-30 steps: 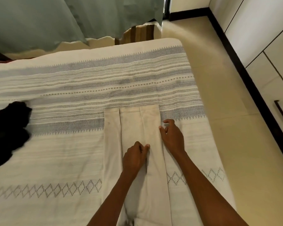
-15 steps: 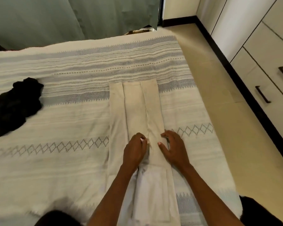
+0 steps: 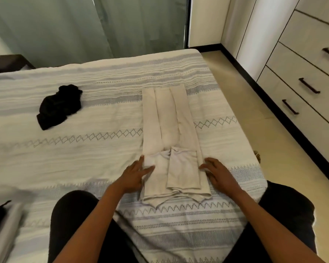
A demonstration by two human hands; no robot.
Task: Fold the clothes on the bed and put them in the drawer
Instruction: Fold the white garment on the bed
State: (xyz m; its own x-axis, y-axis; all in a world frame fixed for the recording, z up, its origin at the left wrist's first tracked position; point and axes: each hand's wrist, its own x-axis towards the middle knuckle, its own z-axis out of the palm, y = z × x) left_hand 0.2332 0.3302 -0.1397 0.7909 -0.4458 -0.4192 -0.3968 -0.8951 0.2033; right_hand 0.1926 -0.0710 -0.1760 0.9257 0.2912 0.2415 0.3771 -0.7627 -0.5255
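A cream garment [image 3: 167,130] lies flat on the bed [image 3: 84,152], folded lengthwise into a long narrow strip with its sleeves laid over the near end. My left hand [image 3: 136,175] rests flat at the strip's near left edge, fingers spread and touching the cloth. My right hand [image 3: 216,172] lies at the near right edge, fingers apart, fingertips against the fabric. Neither hand grips anything. A crumpled black garment [image 3: 58,106] sits apart on the bed, to the far left. White drawers [image 3: 300,103] with dark handles stand along the right wall.
My knees in dark trousers [image 3: 74,215] rest on the bed's near end. A strip of beige floor [image 3: 254,120] runs between bed and drawers. Green curtains [image 3: 65,25] hang behind the bed. A dark bedside table [image 3: 8,62] stands at the far left.
My view has pulled back toward the bed's near end. Both hands slid down from the middle of the strip and apart to its outer edges, opening flat.
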